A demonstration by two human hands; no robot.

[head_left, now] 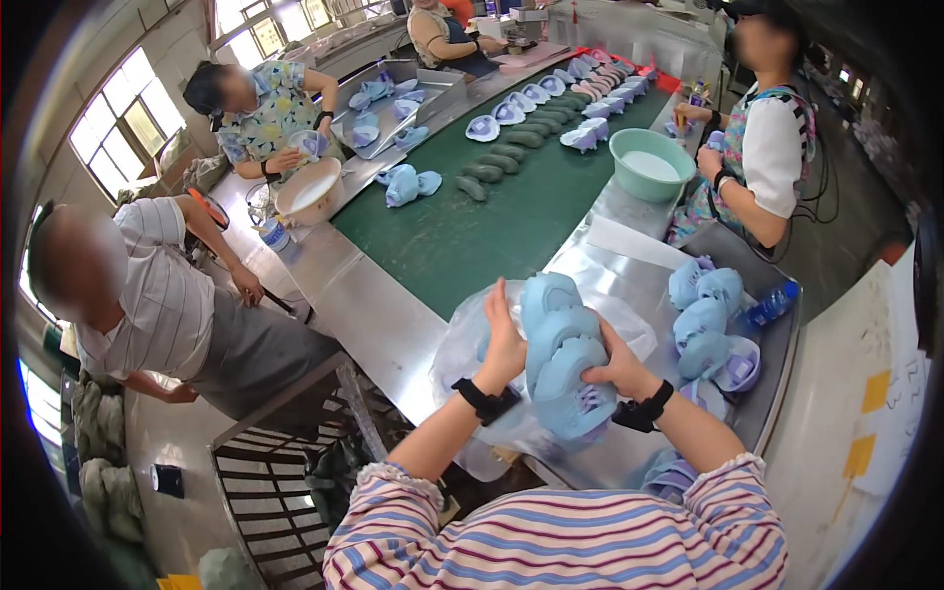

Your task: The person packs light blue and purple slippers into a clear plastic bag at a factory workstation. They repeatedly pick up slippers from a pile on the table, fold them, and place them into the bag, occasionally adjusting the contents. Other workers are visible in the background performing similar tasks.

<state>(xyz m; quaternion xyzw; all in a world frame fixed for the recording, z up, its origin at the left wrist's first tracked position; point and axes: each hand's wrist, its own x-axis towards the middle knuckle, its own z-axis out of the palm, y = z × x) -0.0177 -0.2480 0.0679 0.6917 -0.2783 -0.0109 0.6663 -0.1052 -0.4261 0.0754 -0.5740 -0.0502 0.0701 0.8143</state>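
Observation:
A stack of light blue shoe uppers [568, 369], one overlapping the other, is held up in front of me over a clear plastic bag [457, 344]. My right hand [624, 366] grips the stack from the right, its thumb pressed on the front upper. Along the stack's left side is my left hand [503, 344], its visible fingers stretched out and pointing up; part of it is hidden. Purple lacing shows on the lowest upper. To the right, a pile of blue and lilac uppers [701, 329] lies in a metal tray [777, 393].
Ahead runs a green conveyor belt [393, 251] carrying rows of uppers and dark shoe forms [503, 157]. Co-workers stand along both sides. A green basin [651, 165], a beige basin [309, 192] and a blue bottle [774, 304] are nearby. A slatted rack [285, 462] stands at left.

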